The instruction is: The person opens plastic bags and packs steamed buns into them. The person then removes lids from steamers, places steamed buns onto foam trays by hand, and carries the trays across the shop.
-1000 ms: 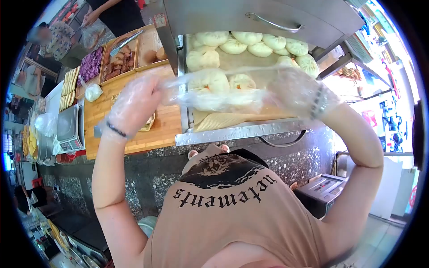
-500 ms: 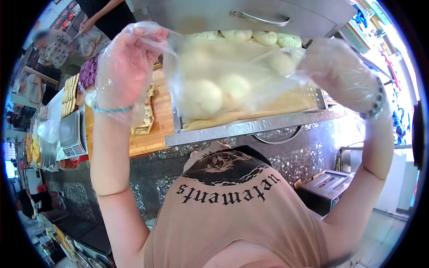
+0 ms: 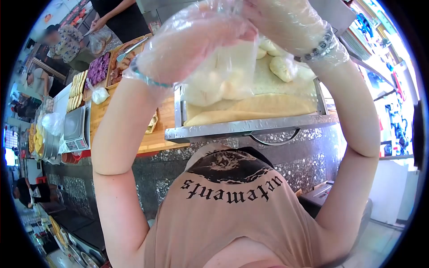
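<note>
A clear plastic bag (image 3: 243, 73) with pale steamed buns (image 3: 208, 93) in it hangs over a metal steamer drawer (image 3: 250, 124). My left hand (image 3: 192, 47), in a thin clear glove, is closed on the top of the bag. Close beside it, my gloved right hand (image 3: 292, 27) also grips the bag's upper end; both sets of fingertips are partly hidden near the top edge. Behind the bag, more buns (image 3: 282, 69) sit in the drawer on a light liner, and a folded yellowish cloth (image 3: 263, 107) lies along its front.
Left of the drawer is a wooden board (image 3: 166, 127) with a piece of filled flatbread (image 3: 152, 123). Further left are a scale (image 3: 75, 127), a knotted plastic bag (image 3: 99, 95), purple food (image 3: 98, 69) and pale rolls (image 3: 77, 91). Other people stand at the upper left, one holding a bag (image 3: 99, 42).
My hands have come together and risen, gathering the bag's top, which was stretched wide between them. The bag now hangs narrower, uncovering more of the drawer.
</note>
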{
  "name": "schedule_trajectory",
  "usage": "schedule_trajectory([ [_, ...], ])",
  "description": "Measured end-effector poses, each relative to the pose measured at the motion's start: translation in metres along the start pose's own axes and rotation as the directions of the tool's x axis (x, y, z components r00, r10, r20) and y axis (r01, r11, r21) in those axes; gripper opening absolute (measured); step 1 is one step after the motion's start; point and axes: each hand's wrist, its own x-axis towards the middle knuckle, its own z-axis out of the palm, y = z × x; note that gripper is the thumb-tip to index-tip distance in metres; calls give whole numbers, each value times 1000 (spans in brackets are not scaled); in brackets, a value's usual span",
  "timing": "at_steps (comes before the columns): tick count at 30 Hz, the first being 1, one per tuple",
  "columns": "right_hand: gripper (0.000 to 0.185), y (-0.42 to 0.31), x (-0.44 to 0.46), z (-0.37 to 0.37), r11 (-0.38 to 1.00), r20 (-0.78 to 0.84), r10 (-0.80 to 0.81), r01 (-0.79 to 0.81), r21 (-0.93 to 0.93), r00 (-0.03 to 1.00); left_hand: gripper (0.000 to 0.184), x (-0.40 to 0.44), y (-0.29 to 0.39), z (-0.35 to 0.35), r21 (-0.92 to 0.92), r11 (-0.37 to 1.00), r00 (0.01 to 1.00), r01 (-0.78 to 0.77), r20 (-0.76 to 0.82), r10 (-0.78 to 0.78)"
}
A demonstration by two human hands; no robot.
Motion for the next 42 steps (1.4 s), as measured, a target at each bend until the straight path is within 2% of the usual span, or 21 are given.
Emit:
schedule_trajectory([
  [1,19,3,-3,-1,995,-43,-14,9,-100,999,32,11,-27,-13,213,905,928,-367,20,372],
  [2,29,5,-6,-2,979,-84,-30,13,-201,996,24,16,-42,-21,394,639,727,-660,121,676],
  [3,25,-2,-10,-10,974,-9,224,-224,25,975,24,16,-40,-23,394,639,725,-661,115,679],
  [5,38,-13,-37,-21,983,-26,183,-184,-18,983,17,13,-32,-34,776,273,777,-569,398,487],
  [8,67,-31,-100,-42,961,-189,233,-256,-109,954,15,0,-17,-48,598,416,688,-685,342,640],
  [11,64,-71,-192,-38,958,-177,244,-265,-106,953,12,-24,6,-78,253,492,538,-833,168,826],
  [12,62,-77,-227,-17,982,-174,173,-183,-43,969,20,-44,24,-111,229,511,560,-828,338,756],
  [15,60,-105,-306,34,908,10,418,-418,37,908,21,-97,20,-126,432,330,366,-839,-1,931],
  [18,61,-105,-335,82,886,-32,462,-463,-20,886,21,-138,13,-141,402,378,421,-834,21,907],
  [20,62,-86,-327,103,885,-127,462,-466,-6,878,23,-140,-2,-119,647,338,115,-683,-362,925],
  [21,65,-71,-315,109,881,-147,463,-472,-31,874,23,-160,-3,-152,602,309,305,-736,-112,946],
  [24,70,-27,-273,128,856,-137,504,-514,-51,853,25,-178,-20,-166,679,313,320,-664,-121,940],
  [25,67,-20,-251,133,840,-191,542,-523,143,818,26,-182,-25,-160,731,352,352,-584,-162,922],
  [26,64,-19,-229,136,795,-228,590,-509,330,774,23,-182,-39,-165,708,318,209,-630,-240,948],
  [28,60,-29,-200,144,904,-388,415,-328,273,823,13,-198,-56,-185,764,350,173,-542,-307,936],
  [29,61,-44,-186,159,835,-391,452,-225,502,802,17,-201,-70,-192,833,319,43,-452,-337,941],
  [31,66,-91,-143,179,605,-320,462,-30,796,827,22,-206,-92,-222,765,402,23,-504,-454,891],
  [32,70,-113,-130,191,473,-188,497,-84,877,847,21,-207,-105,-231,719,442,31,-536,-507,861],
  [34,66,-161,-72,205,155,42,395,-112,982,918,20,-203,-125,-253,615,418,27,-669,-543,840],
  [36,51,-198,-33,238,45,255,51,-257,965,966,20,-209,-152,-296,584,459,25,-670,-600,800],
  [42,46,-391,102,319,73,160,-260,-146,987,952,24,-269,-206,-391,506,533,151,-679,-614,775],
])
